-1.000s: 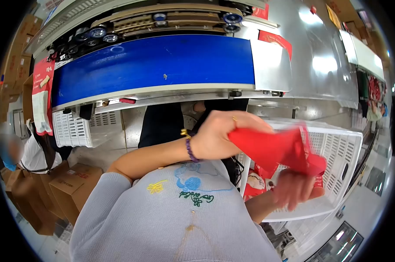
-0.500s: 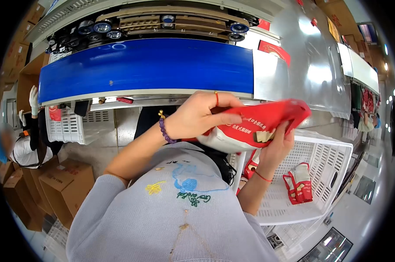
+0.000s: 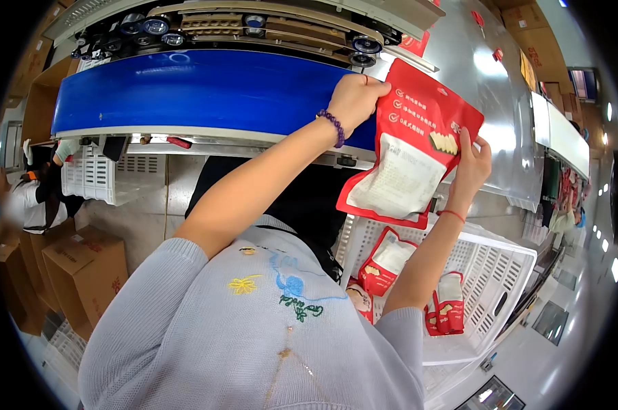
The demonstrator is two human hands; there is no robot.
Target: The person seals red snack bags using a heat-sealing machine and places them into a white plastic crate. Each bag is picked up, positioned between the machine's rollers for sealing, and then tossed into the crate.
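Observation:
A red and white snack pouch [image 3: 406, 167] is held up flat in front of me, its printed side and clear-looking white lower panel facing me. My left hand [image 3: 355, 101], with a purple bead bracelet at the wrist, pinches its upper left edge. On the pouch's right edge my right hand [image 3: 473, 162] is closed, thumb over the front. Below my right forearm stands a white plastic crate [image 3: 490, 273] with several similar pouches in it, including one red pouch [image 3: 445, 307] on the right and another pouch [image 3: 389, 260] on the left.
A blue conveyor belt [image 3: 206, 96] runs across ahead, with a metal table [image 3: 490, 89] at its right. Rollers [image 3: 155, 26] sit behind the belt. Cardboard boxes [image 3: 90, 273] and another white crate [image 3: 114, 174] are at left, near a co-worker [image 3: 36, 198].
The pouch has gone from folded and tilted to upright and spread out, raised over the table edge. My left hand has moved up and right to its corner; my right hand has risen too.

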